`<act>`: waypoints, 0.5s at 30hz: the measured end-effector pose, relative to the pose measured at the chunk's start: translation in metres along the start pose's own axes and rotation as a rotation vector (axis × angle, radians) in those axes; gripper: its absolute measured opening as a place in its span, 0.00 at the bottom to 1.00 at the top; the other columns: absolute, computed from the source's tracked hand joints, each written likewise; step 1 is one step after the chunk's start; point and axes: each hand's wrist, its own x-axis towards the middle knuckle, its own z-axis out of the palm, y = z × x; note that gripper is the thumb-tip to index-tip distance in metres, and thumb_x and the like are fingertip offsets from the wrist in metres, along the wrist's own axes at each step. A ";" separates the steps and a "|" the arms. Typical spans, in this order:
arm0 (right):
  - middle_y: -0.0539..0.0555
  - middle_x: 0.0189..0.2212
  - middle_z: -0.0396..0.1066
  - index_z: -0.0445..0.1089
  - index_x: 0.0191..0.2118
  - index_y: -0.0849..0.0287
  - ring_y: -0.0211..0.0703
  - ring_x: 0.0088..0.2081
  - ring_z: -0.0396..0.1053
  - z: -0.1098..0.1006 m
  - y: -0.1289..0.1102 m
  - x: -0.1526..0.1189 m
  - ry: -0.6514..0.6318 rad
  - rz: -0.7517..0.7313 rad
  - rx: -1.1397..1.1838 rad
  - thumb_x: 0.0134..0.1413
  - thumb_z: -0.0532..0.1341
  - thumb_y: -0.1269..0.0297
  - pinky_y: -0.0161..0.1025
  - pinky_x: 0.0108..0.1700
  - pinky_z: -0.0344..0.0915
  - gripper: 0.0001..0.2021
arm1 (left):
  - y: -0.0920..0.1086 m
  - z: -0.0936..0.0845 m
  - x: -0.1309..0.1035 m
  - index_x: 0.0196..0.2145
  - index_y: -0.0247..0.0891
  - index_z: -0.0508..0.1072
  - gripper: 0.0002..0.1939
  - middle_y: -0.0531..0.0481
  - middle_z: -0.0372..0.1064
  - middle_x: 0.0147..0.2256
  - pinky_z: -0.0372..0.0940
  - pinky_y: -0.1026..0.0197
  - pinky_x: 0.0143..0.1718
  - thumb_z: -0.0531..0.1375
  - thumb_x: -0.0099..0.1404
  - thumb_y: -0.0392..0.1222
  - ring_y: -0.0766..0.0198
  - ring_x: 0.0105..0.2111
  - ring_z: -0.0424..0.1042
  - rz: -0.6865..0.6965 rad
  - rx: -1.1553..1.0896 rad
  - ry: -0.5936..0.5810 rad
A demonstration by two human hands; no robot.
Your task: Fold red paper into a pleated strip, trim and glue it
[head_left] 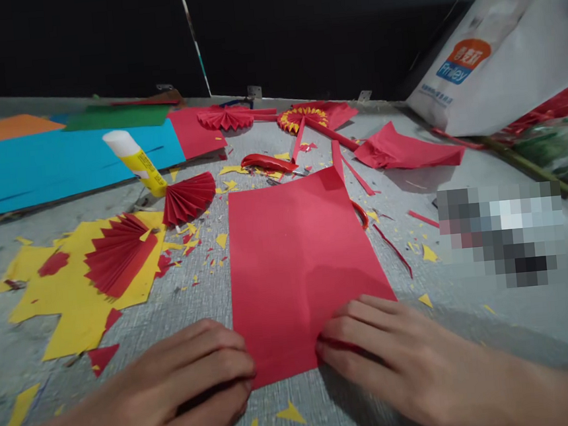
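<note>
A red sheet of paper (292,258) lies in front of me, its near edge between my hands. My left hand (199,379) has its fingers pressed together at the sheet's lower left corner. At the lower right part of the sheet, my right hand (391,356) holds the near edge with curled fingers, the fingertips partly hidden. Left of the sheet, a pleated red fan (121,254) rests on cut yellow paper (75,324). Another red fan (188,198) touches a glue stick (135,163) that stands tilted. A red-handled tool (270,163) lies just beyond the sheet.
Blue paper (60,159) and green paper (116,116) lie at the back left. Pleated rosettes (303,118) and crumpled red paper (408,149) are at the back. A white bag (509,60) stands at the right. Yellow and red scraps litter the table (197,307).
</note>
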 end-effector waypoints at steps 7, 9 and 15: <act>0.57 0.40 0.83 0.80 0.47 0.64 0.44 0.35 0.73 -0.003 -0.001 0.002 0.052 0.002 -0.059 0.84 0.42 0.74 0.42 0.40 0.69 0.27 | 0.009 0.001 0.008 0.53 0.44 0.80 0.16 0.47 0.81 0.46 0.78 0.50 0.57 0.58 0.76 0.29 0.56 0.46 0.80 -0.091 -0.045 -0.029; 0.57 0.40 0.83 0.80 0.47 0.64 0.44 0.36 0.73 -0.002 -0.002 0.001 0.059 0.001 -0.077 0.84 0.42 0.75 0.42 0.40 0.68 0.27 | 0.008 -0.002 0.006 0.59 0.45 0.79 0.20 0.46 0.81 0.47 0.76 0.48 0.60 0.58 0.77 0.30 0.54 0.49 0.80 -0.088 -0.004 -0.028; 0.56 0.40 0.83 0.79 0.46 0.63 0.46 0.38 0.76 0.008 -0.004 0.000 0.116 0.042 -0.084 0.84 0.50 0.71 0.44 0.40 0.70 0.19 | 0.008 -0.019 0.002 0.69 0.42 0.75 0.25 0.46 0.81 0.54 0.70 0.48 0.69 0.60 0.77 0.31 0.53 0.57 0.79 0.034 0.156 -0.161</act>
